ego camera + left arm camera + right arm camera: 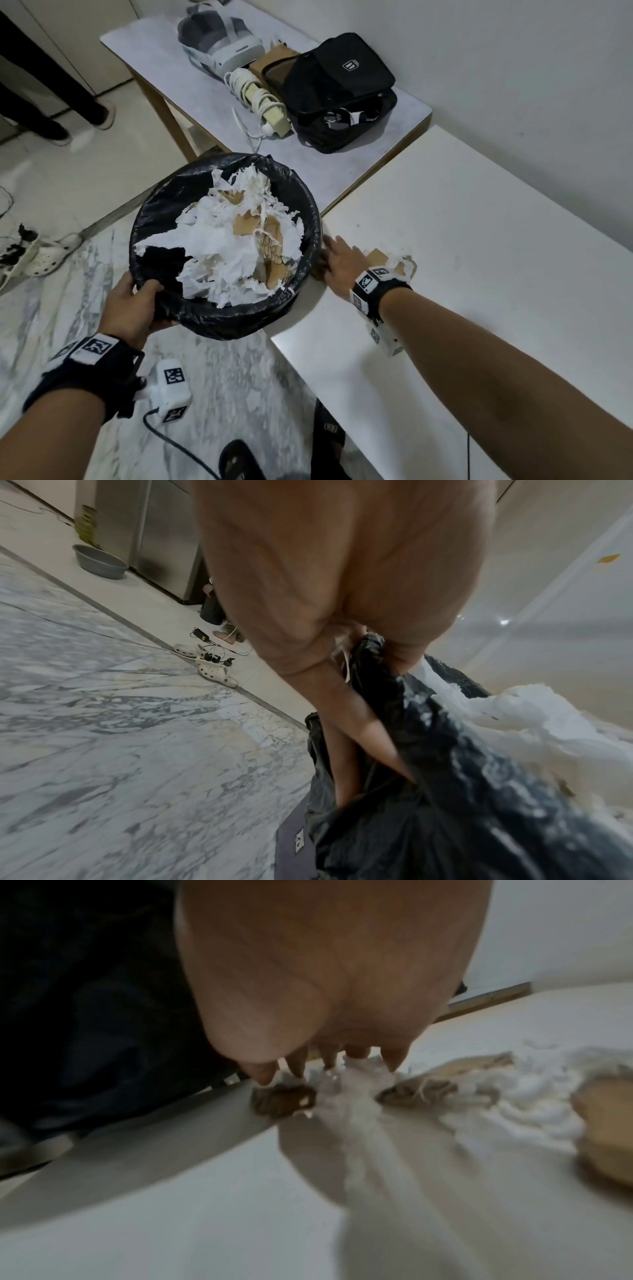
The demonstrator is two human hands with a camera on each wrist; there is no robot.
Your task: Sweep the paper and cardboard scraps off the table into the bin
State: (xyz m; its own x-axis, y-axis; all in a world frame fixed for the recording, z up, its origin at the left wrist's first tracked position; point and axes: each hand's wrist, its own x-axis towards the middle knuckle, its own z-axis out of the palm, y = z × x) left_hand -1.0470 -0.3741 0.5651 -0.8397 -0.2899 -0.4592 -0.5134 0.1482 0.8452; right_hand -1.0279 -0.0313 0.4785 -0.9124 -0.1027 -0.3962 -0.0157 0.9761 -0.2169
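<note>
Final sweep: the left hand (132, 306) grips the bin (191, 310) rim at the counter (479, 274) edge. The right hand (342, 265), fingers flat, pushes the last scraps (399, 262) binward. Next, likely carry them over the edge.

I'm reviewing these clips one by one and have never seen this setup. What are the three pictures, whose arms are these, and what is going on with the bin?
No machine here: a person wears three cameras, one on the head and one on each wrist; the black bands with printed squares carry the wrist cameras. The head view looks down at both hands. The left hand grips the rim of the bin, lined with a black bag and full of torn paper and cardboard, held against the edge of the white table. The right hand lies flat on the table, fingers straight, pushing the remaining scraps toward the bin. The left wrist view shows fingers clutching the bag; the blurry right wrist view shows fingertips over the scraps.
</note>
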